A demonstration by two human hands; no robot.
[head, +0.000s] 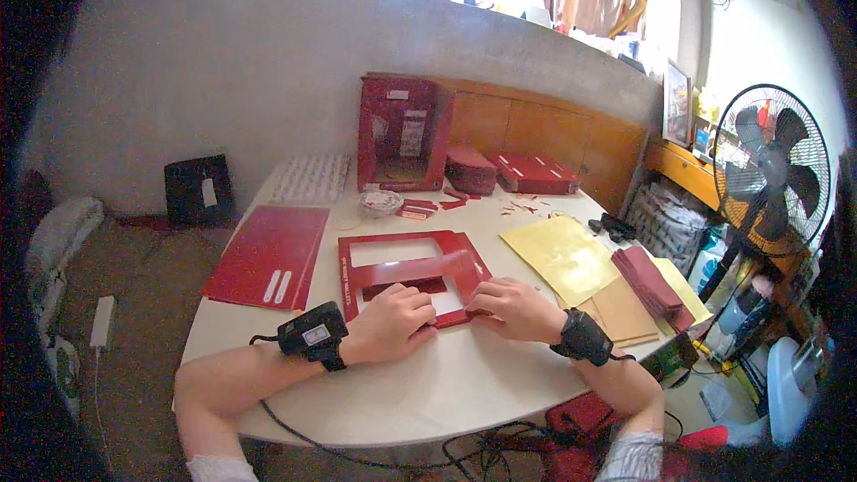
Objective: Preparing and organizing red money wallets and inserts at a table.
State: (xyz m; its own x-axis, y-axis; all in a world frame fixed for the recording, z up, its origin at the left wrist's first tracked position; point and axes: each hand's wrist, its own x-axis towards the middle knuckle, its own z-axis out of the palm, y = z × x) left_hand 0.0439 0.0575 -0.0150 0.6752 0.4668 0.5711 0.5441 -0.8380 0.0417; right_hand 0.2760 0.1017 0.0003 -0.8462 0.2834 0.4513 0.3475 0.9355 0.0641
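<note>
A red printed cardboard box blank (402, 272) with cut-out windows lies flat on the cream table (428, 402) before me. My left hand (395, 321) rests with curled fingers on its near edge, beside a dark red strip seen in the window. My right hand (512, 311) bends its fingers over the blank's near right corner; whether it pinches the card cannot be told. Each wrist wears a black strapped device with a cable. Flat red card sheets (271, 251) lie at left. To the right are yellow sheets (566, 258), brown card pieces (622, 311) and a stack of dark red pieces (646, 281).
At the back stand a tall red box (405, 127), stacked red pieces (471, 171) and folded red cards (535, 174). A small bowl (380, 203) sits near red scraps (418, 208). A black fan (773, 167) stands at right. Cables (375, 460) hang by the table's front edge.
</note>
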